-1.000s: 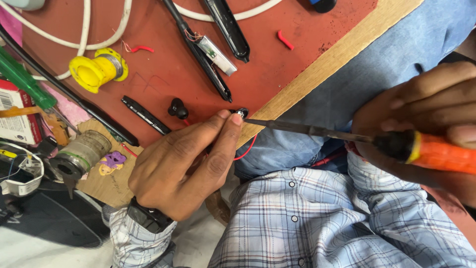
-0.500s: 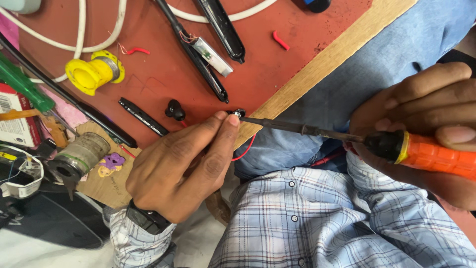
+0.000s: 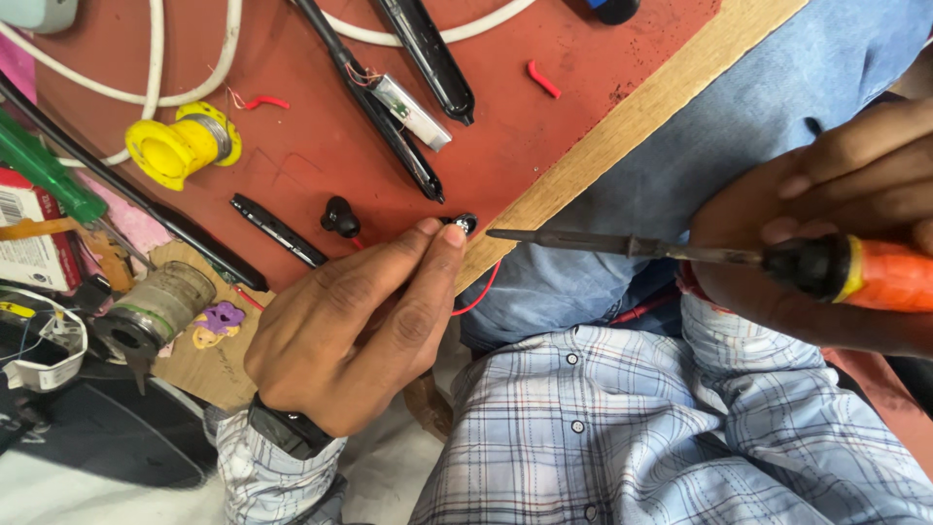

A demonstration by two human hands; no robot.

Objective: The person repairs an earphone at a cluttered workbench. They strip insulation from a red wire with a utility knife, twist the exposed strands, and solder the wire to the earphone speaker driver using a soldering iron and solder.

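Head view shows a red-topped workbench [image 3: 544, 146] with a pale wood edge. Left hand [image 3: 360, 331] pinches a small black part [image 3: 461, 224] at that edge; right hand [image 3: 836, 224] grips a soldering iron [image 3: 680, 253], tip just beside it.

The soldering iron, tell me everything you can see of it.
The soldering iron has an orange handle, a yellow ring, a black collar and a long dark metal shaft ending in a point. It lies nearly level, tip toward the left hand, just short of the small part pinched there. The right hand grips the handle.
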